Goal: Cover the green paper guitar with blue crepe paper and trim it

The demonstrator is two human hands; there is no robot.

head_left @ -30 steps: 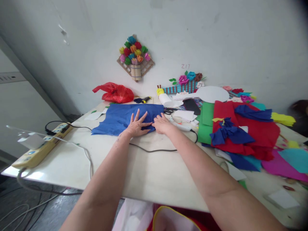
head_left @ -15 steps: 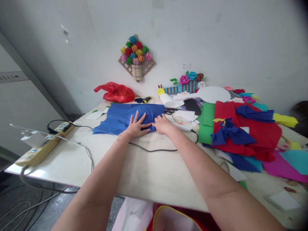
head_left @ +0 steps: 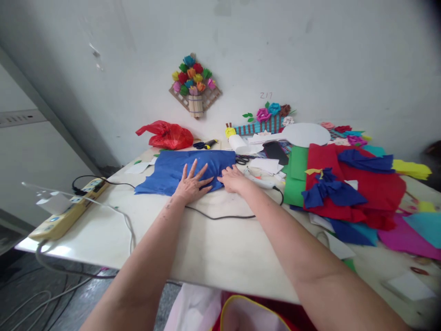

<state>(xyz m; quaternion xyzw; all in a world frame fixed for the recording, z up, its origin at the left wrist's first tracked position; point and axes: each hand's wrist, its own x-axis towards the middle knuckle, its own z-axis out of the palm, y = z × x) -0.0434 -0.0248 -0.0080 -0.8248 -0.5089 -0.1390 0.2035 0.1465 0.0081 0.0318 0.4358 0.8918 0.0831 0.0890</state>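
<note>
A blue sheet of crepe paper or thin cloth (head_left: 165,172) lies slightly creased on the table, with a ragged left edge. My left hand (head_left: 193,184) rests flat on its lower middle, fingers spread. At the sheet's near right corner, my right hand (head_left: 232,178) has its fingers bent together on the edge, the fingertips partly hidden. Just right of that hand lies a white corded tool (head_left: 262,182), resembling a glue gun, its black cable (head_left: 220,216) running in front of both hands. Black-handled scissors (head_left: 242,161) lie by the sheet's right edge.
Red sheets (head_left: 382,188), green sheets (head_left: 296,177) and blue scraps are heaped on the right. A yellow power strip (head_left: 65,216) with cords sits at the left edge. Behind the sheet are a red plastic bag (head_left: 168,135), a cutter (head_left: 210,144) and a white disc (head_left: 306,134).
My left hand has shifted slightly left and toward me, opening a gap from my right hand. The right hand stays at the sheet's edge. The camera view has moved a little.
</note>
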